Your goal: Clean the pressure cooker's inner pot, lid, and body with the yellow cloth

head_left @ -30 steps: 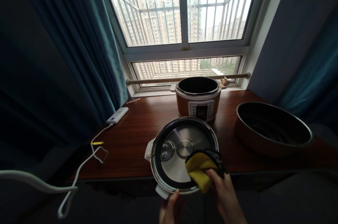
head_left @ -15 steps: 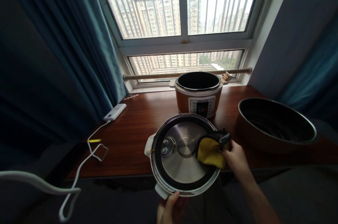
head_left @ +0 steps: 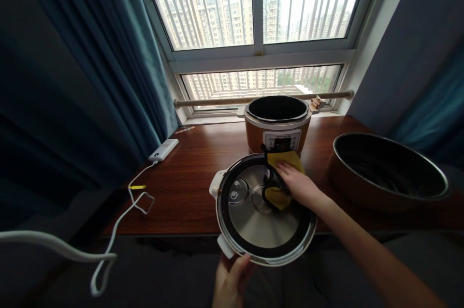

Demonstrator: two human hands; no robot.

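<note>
A round pressure cooker lid point(head_left: 259, 230) with a steel inner face and black seal is tilted up toward me at the table's front edge. My left hand point(head_left: 232, 276) grips its lower rim, thumb on the front and fingers behind. In my right hand point(head_left: 295, 181) is a yellow and black cloth point(head_left: 286, 157), pressed against the lid's upper right inner face and rim. Part of the cloth hangs over the steel. Behind the lid stands the orange and white pressure cooker body point(head_left: 255, 134), uncovered, its front panel partly hidden by the cloth.
A large dark pot point(head_left: 344, 177) sits at the right of the wooden table point(head_left: 192, 168). At the left lies a white power bank point(head_left: 164, 150) with a white cable point(head_left: 114, 230) trailing off the edge. A barred window point(head_left: 217, 8) and blue curtain point(head_left: 119, 56) stand behind.
My right hand has moved up and left with the cloth, from the lid's right side to its upper right. My left hand keeps hold of the lid. The view has shifted slightly.
</note>
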